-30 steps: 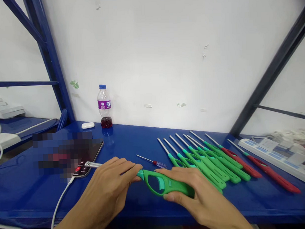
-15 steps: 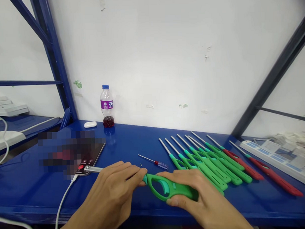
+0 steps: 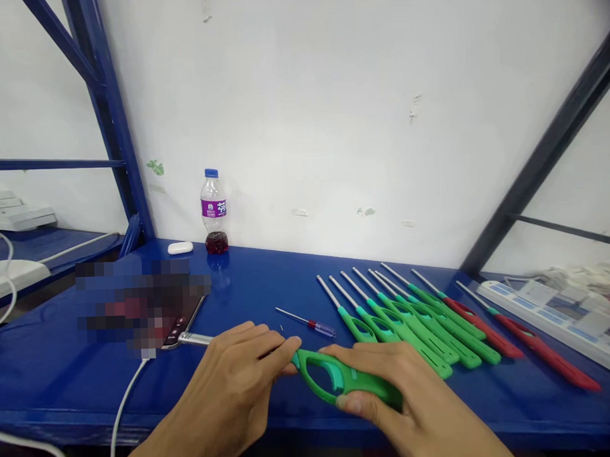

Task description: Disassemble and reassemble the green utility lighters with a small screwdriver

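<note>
A green lighter (image 3: 367, 379) with a teal trigger lies crosswise between my hands, its metal tube pointing left. My right hand (image 3: 406, 398) is wrapped round its green handle. Fingers closed, my left hand (image 3: 235, 384) grips the lighter's tube near the teal collar, and the tube's silver end (image 3: 195, 339) sticks out left beside the phone. Behind the hands lies a small screwdriver (image 3: 321, 328) with a clear and red handle. To the right, several green lighters (image 3: 429, 344) and two red lighters (image 3: 544, 350) lie in a slanted row.
A phone (image 3: 176, 329) with a white cable (image 3: 125, 401) lies at the left, partly pixelated. A bottle (image 3: 214, 215) of dark red drink and a white case (image 3: 180, 247) stand near the wall. At the far right is a white power strip (image 3: 553, 323). Blue posts flank the table.
The held lighter and both hands have shifted slightly to the right and down. Both hands keep their hold on it.
</note>
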A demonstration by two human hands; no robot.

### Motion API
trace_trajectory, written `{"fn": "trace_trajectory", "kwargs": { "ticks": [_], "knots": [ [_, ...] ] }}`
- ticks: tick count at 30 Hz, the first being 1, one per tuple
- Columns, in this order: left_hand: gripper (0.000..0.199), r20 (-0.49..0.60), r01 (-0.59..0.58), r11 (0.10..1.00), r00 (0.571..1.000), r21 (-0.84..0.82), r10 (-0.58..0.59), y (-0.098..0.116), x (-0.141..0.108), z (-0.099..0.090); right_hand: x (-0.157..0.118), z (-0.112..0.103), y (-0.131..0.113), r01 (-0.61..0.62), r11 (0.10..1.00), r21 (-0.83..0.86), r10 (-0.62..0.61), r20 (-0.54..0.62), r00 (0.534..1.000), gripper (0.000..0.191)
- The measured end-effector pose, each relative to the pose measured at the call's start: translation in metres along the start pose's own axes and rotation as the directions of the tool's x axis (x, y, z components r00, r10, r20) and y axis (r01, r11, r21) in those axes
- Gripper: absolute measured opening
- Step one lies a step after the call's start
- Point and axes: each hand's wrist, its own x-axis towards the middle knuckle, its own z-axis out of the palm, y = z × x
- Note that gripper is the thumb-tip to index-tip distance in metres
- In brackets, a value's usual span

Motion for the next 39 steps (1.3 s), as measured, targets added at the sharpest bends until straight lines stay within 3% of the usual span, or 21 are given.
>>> {"fn": "trace_trajectory", "kwargs": {
  "ticks": [7,12,16,21,26,33,36,39],
  "knots": [
    [0.055,0.041,-0.039,0.984,0.999,0.176,0.032,0.011,-0.011,0.009,0.013,-0.019,0.006,0.007,0.983,0.184,-0.042,0.188,0.981,0.057],
    [0.046,0.114,-0.034,0.998,0.993,0.053,0.027,0.008,-0.007,0.014,0.009,-0.029,0.003,-0.074,0.992,0.097,0.05,0.237,0.97,0.047],
    [0.03,0.209,0.066,0.996,0.977,-0.064,-0.052,0.004,-0.005,0.016,0.004,-0.03,0.004,-0.074,0.997,0.02,0.071,0.136,0.988,0.04],
    [0.035,0.218,0.089,0.996,0.972,0.023,-0.092,0.008,-0.013,0.012,0.001,-0.034,0.005,0.033,0.998,-0.055,-0.032,0.027,0.999,0.025],
    [0.039,0.395,0.148,0.989,0.909,-0.009,-0.133,0.011,-0.013,0.014,0.005,-0.038,0.002,0.034,0.997,-0.07,-0.03,0.056,0.998,0.024],
    [0.052,0.153,0.022,1.0,0.988,-0.012,-0.02,0.015,-0.008,0.019,0.013,-0.036,-0.001,0.047,0.995,-0.091,-0.044,0.033,0.998,0.045],
    [0.053,0.147,0.032,0.999,0.989,-0.009,-0.03,0.018,-0.009,0.016,0.013,-0.035,-0.001,0.051,0.993,-0.107,-0.047,0.039,0.998,0.045],
    [0.053,0.237,0.114,0.99,0.967,-0.089,-0.09,0.019,-0.014,0.009,0.008,-0.031,-0.002,0.053,0.989,-0.136,-0.052,0.009,0.999,0.04]
  ]
}}
